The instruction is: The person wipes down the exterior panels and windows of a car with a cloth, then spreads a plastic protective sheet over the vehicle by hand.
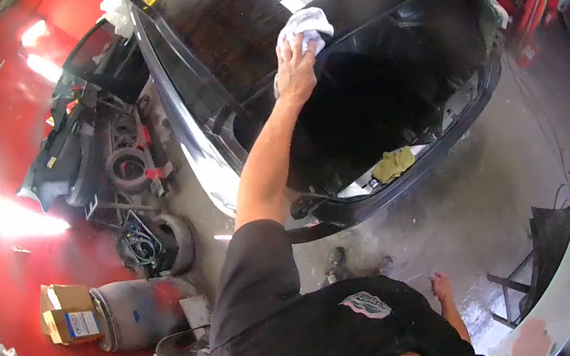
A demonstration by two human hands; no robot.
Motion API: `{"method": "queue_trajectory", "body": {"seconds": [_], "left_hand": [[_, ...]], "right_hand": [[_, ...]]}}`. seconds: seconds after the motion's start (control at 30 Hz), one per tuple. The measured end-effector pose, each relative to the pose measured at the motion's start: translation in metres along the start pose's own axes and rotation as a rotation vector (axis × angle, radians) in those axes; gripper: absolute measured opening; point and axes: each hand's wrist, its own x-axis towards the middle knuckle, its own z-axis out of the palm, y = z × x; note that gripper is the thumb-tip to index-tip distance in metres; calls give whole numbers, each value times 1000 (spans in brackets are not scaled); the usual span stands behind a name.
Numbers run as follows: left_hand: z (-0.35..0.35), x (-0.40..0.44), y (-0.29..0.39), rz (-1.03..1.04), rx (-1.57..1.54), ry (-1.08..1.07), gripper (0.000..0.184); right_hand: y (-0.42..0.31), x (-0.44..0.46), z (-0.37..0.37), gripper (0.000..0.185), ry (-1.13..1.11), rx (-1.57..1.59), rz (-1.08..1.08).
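Left hand [296,74] spread over a bunched white cloth [307,25], flattened at the edge of the car's [370,207] dark glass [234,34]. Wiping pass, by judgement; shifting the cloth calls for light, even pressure along that edge. Right hand [440,286] low beside body, fingers partly curled; grasp unclear. Yellow cloth [392,165] on near rim. Floor [477,182] gives room rightward; tyres [129,168] crowd the left.

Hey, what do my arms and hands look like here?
Your left hand and right hand look ungloved. Your left arm comes out of a short, dark sleeve, part of a black T-shirt with a pale printed logo.
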Motion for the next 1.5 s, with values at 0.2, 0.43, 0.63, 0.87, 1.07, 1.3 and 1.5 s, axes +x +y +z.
{"method": "queue_trajectory", "body": {"seconds": [0.2,0.43,0.63,0.87,1.07,1.3,1.5], "left_hand": [[-57,-42,55,-282,-627,51,27],[-166,-134,109,-1017,-1980,115,30],[-252,-228,145,-1131,-2060,141,45],[-270,-398,130,-1304,-1551,-320,31],[-317,-531,42,-1486,-1418,-15,34],[-439,-552,-72,-1173,-667,-49,30],[-587,-432,-122,-495,-670,-138,31]], "right_hand": [[-43,32,-22,35,-16,14,-226],[10,83,-20,32,-302,-254,-354],[-45,74,15,28,-344,-172,-177],[-141,44,97,25,-527,-310,-169],[-243,-34,235,24,-722,-320,-249],[-403,-117,400,22,-859,-470,-255],[-488,-114,472,25,-929,-376,-392]]}}
